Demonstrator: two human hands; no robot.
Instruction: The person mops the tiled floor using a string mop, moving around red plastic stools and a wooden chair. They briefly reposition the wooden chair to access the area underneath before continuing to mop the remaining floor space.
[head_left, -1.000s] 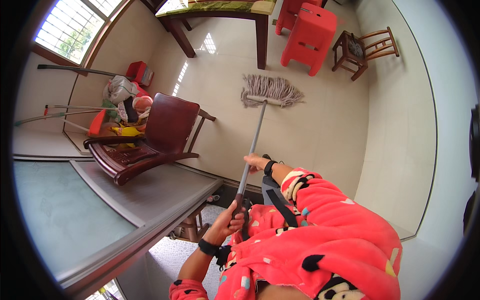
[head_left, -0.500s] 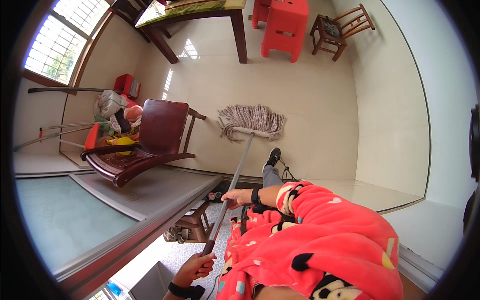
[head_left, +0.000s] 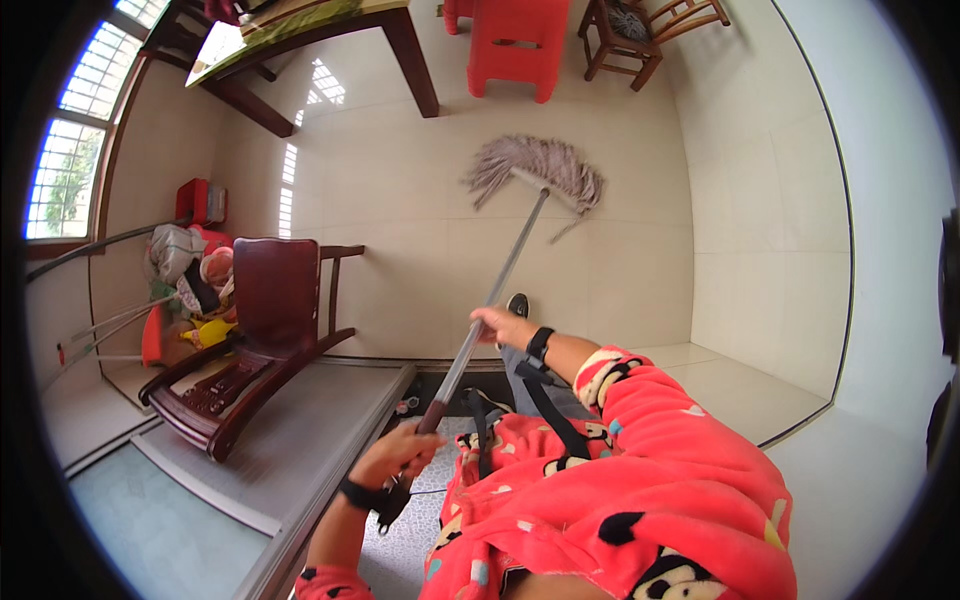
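A string mop (head_left: 545,165) with greyish-mauve strands lies spread on the pale tiled floor ahead of me. Its metal pole (head_left: 517,243) slants down toward me and ends in a dark brown grip. Low on the pole, my left hand (head_left: 397,452) is closed around the part by that brown grip. Farther up, my right hand (head_left: 500,326) wraps the bare metal. Both wrists carry black straps. One black shoe (head_left: 517,305) of mine shows just beyond the right hand.
A dark red wooden armchair (head_left: 275,300) stands at left, beside bags, a red dustpan (head_left: 153,335) and several long handles. Beyond are a table (head_left: 410,65), red plastic stools (head_left: 517,45) and a small wooden chair (head_left: 625,50). A sliding door's frame (head_left: 330,470) runs along the lower left.
The mop head has moved farther away and to the right, its strands now swung round. Both hands have gone forward with the pole. My view has shifted too.
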